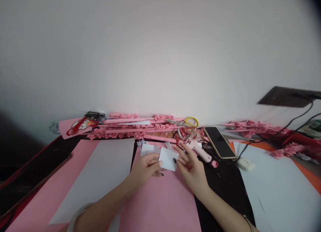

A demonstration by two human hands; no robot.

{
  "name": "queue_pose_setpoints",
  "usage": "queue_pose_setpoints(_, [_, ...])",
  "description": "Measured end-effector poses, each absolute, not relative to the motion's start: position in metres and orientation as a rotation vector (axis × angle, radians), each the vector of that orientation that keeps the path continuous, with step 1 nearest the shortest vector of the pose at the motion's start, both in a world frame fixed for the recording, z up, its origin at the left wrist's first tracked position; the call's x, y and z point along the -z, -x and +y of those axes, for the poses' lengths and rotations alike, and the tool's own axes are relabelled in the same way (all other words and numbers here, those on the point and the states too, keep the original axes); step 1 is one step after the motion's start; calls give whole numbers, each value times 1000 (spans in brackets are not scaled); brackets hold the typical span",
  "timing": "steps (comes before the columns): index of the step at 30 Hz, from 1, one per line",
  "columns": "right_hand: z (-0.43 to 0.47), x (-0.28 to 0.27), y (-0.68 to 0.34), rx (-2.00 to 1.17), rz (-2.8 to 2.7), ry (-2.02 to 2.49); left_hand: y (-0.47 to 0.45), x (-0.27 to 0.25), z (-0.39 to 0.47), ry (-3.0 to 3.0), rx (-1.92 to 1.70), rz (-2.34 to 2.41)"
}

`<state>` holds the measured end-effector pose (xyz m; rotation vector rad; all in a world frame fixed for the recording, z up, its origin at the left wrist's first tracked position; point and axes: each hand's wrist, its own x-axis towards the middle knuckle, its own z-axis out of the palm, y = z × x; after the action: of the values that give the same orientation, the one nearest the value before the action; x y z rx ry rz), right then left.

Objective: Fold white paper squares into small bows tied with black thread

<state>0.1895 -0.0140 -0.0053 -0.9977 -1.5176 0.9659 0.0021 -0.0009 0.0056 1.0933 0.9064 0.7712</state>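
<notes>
Between my two hands is a small white paper square (167,157), tilted above a large pink sheet (160,202). My left hand (146,166) pinches its left edge between thumb and fingers. At the right edge, the thumb of my right hand (192,168) touches the paper, while its other fingers stretch out past the corner. Just behind the square lie more white paper pieces (149,149), partly hidden by my left hand. A pale pink glue gun (199,150) rests to the right of my right hand.
Pink paper flower stems (135,128) lie along the wall, with yellow-handled scissors (188,121) and red-handled scissors (75,127). A phone (219,141) and a white earbud case (246,164) sit at right, near black cables (271,138). White sheets (100,175) cover both sides.
</notes>
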Motion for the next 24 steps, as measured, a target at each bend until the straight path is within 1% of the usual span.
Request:
queue_pose_setpoints(2, [-15,3,-190,-916,-1601,1034,-2,-6,-2,-1088,-759,908])
queue_pose_setpoints(5, [-17,-2,-192,-760,-1821,1081,-3,-7,-3,-1072,-745,914])
queue_pose_setpoints(8, [-18,-8,-193,-639,-2035,1021,-3,-7,-3,-1052,-750,896])
queue_pose_setpoints(13, [-18,-12,-192,-605,-2236,941,-4,-9,-2,-1025,-752,866])
queue_pose_setpoints(18, [-19,-13,-192,-586,-2287,965,-3,-7,-3,-1015,-771,827])
queue_pose_setpoints(24, [-18,-14,-193,-570,-2288,985,-3,0,-3,-835,-833,828])
